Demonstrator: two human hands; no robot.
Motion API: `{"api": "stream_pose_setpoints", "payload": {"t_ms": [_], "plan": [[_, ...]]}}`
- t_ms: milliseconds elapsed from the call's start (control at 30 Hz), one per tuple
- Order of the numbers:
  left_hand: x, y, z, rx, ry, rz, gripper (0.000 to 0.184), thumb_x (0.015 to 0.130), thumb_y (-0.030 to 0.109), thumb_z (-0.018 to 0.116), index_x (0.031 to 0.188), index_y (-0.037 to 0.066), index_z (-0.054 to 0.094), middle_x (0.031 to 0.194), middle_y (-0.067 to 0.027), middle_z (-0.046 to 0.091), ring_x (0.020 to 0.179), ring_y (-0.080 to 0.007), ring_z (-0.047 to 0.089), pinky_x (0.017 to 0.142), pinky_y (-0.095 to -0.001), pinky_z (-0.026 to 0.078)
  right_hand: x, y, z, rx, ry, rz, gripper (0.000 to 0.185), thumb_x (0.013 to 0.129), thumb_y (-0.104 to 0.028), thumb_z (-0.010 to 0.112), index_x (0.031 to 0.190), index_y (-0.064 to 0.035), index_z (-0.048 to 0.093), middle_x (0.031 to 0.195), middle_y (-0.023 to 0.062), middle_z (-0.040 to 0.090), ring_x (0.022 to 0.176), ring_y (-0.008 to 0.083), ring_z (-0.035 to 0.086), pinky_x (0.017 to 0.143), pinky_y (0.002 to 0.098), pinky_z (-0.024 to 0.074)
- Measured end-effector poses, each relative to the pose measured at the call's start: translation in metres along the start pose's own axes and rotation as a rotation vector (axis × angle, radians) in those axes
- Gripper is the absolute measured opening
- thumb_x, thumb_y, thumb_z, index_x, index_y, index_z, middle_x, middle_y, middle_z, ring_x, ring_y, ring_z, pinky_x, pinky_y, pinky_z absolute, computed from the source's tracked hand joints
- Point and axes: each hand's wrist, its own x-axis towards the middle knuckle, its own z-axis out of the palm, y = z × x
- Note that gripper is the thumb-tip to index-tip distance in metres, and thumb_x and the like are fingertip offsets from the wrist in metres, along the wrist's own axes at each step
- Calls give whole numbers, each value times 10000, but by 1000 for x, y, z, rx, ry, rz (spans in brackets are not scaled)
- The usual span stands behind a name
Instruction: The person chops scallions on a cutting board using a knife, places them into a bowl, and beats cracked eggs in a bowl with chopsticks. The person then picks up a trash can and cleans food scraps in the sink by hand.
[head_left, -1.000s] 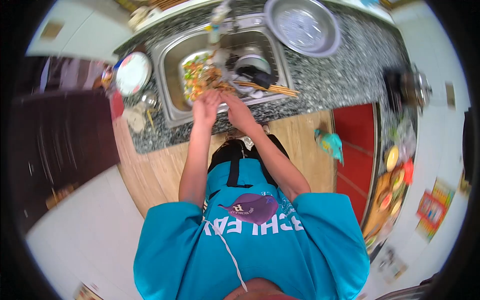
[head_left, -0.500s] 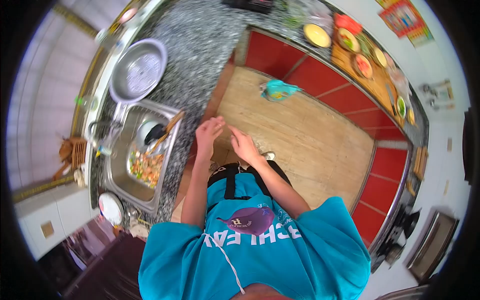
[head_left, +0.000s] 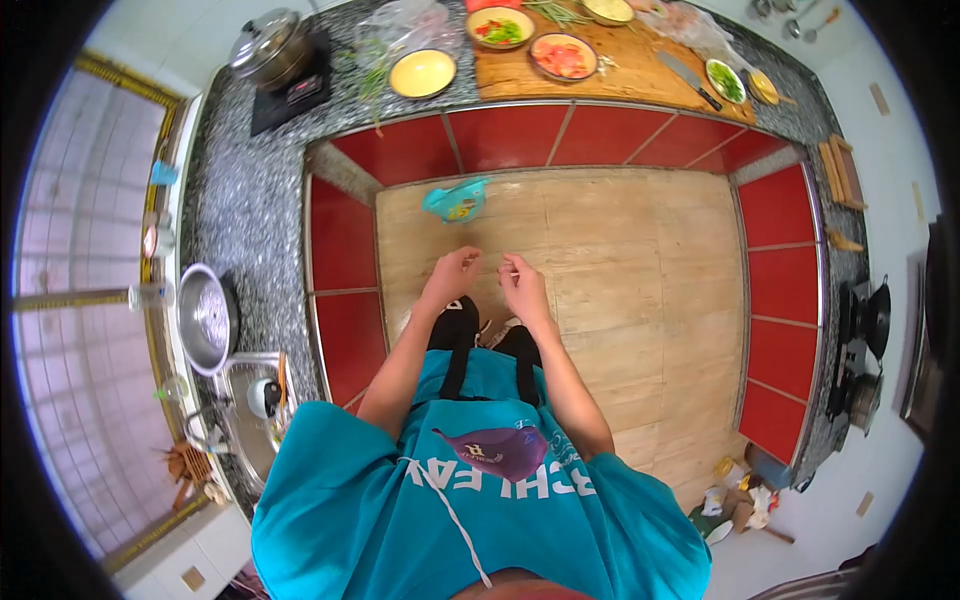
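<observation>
My left hand [head_left: 453, 277] is in mid-air above the floor, its fingers loosely bent and slightly apart. Close by, my right hand [head_left: 524, 292] hovers with half-curled fingers. A small gap separates the two, and neither holds anything that I can see. Beyond my left hand, a turquoise plastic bag [head_left: 456, 201] with a yellow print hangs or lies near the red cabinets; I cannot tell which.
Along the far counter stand a pot [head_left: 270, 48], a yellow plate [head_left: 422, 74] and a cutting board [head_left: 640, 80]. On the board are a bowl of chopped red food [head_left: 563, 58] and a knife [head_left: 690, 80]. A metal basin [head_left: 207, 318] and sink [head_left: 245, 405] are at left.
My view has swung toward the far counter, and the sink has shifted lower left. Both hands have drawn in and their fingers are more curled.
</observation>
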Motion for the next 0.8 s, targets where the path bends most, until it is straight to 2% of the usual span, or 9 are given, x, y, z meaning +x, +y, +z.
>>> {"api": "stream_pose_setpoints", "payload": {"t_ms": [133, 200, 300, 433, 500, 533, 633, 667, 800], "plan": [[48, 31, 15, -8, -87, -32, 293, 887, 144, 586, 1120, -28, 635, 1002, -220, 692, 930, -306, 692, 802, -359, 530, 36, 11, -24, 124, 82, 42, 239, 959, -62, 535, 1177, 26, 576, 929, 111, 693, 794, 141, 667, 717, 257, 524], [78, 39, 23, -50, -107, 13, 288, 887, 154, 583, 1092, -41, 640, 986, -228, 691, 930, -318, 687, 796, -365, 522, 57, 11, -36, 341, 55, 72, 226, 977, -57, 505, 1171, 40, 568, 915, 107, 688, 787, 134, 663, 711, 250, 523], [138, 40, 39, -63, -186, 24, 282, 891, 170, 574, 1063, -40, 649, 984, -233, 686, 918, -332, 682, 790, -374, 516, 98, 32, -54, 283, -4, 116, 202, 980, -49, 496, 1142, 46, 571, 896, 110, 682, 779, 137, 661, 703, 254, 527], [209, 80, 59, -114, -181, 99, 293, 888, 196, 573, 1066, -21, 659, 986, -230, 683, 907, -344, 676, 790, -386, 515, 143, 44, -86, 378, 99, 185, 169, 983, -49, 487, 1105, 26, 577, 876, 93, 676, 741, 128, 649, 664, 259, 535], [242, 105, 61, -37, -200, 87, 257, 905, 196, 595, 1048, -8, 662, 940, -173, 697, 833, -252, 662, 762, -347, 509, 169, 34, -107, 405, 139, 255, 172, 982, -38, 479, 1109, 26, 574, 876, 91, 675, 728, 125, 645, 653, 257, 533], [263, 111, 64, -40, -209, 91, 257, 905, 196, 595, 1048, -8, 662, 940, -173, 697, 833, -252, 662, 762, -347, 509, 184, 27, -118, 441, 168, 321, 175, 981, -28, 470, 1113, 25, 572, 876, 89, 674, 715, 121, 642, 643, 255, 531], [314, 127, 76, -14, -183, 115, 245, 905, 192, 595, 1037, -3, 662, 933, -172, 695, 835, -248, 664, 763, -347, 509, 228, 32, -141, 447, 218, 260, 183, 982, -35, 466, 1126, 14, 568, 869, 80, 674, 672, 116, 633, 604, 240, 508], [327, 130, 80, -37, -195, 113, 237, 916, 179, 585, 1041, -8, 656, 934, -154, 696, 835, -229, 666, 758, -335, 511, 241, 34, -148, 442, 237, 204, 183, 984, -46, 471, 1129, 10, 568, 867, 76, 674, 660, 112, 629, 592, 234, 499], [381, 150, 112, -111, -244, 121, 213, 947, 141, 554, 1053, -25, 638, 937, -101, 700, 835, -171, 672, 741, -300, 519, 292, 20, -194, 391, 219, 251, 186, 976, -43, 489, 1135, 25, 559, 865, 81, 664, 667, 110, 619, 598, 237, 508]]}}
